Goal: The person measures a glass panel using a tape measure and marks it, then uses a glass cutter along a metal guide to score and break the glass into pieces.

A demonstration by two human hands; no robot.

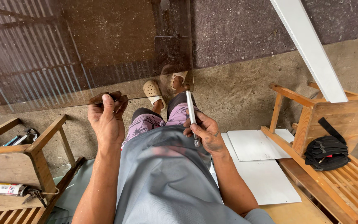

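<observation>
The left hand point(106, 120) pinches the near edge of a tinted glass sheet point(83, 49), fingers closed on it; the right hand point(206, 132) grips a metal glass cutter point(191, 112) at its corner

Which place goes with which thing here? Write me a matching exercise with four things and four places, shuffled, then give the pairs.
Things:
1. glass sheet
2. slim metal tool
3. black pouch
4. sealant tube

Places:
A. on the wooden bench at the far right
B. gripped at its near edge by the left hand
C. lying on the wooden frame at the far left
D. held upright in the right hand

Pairs: 1-B, 2-D, 3-A, 4-C
</observation>
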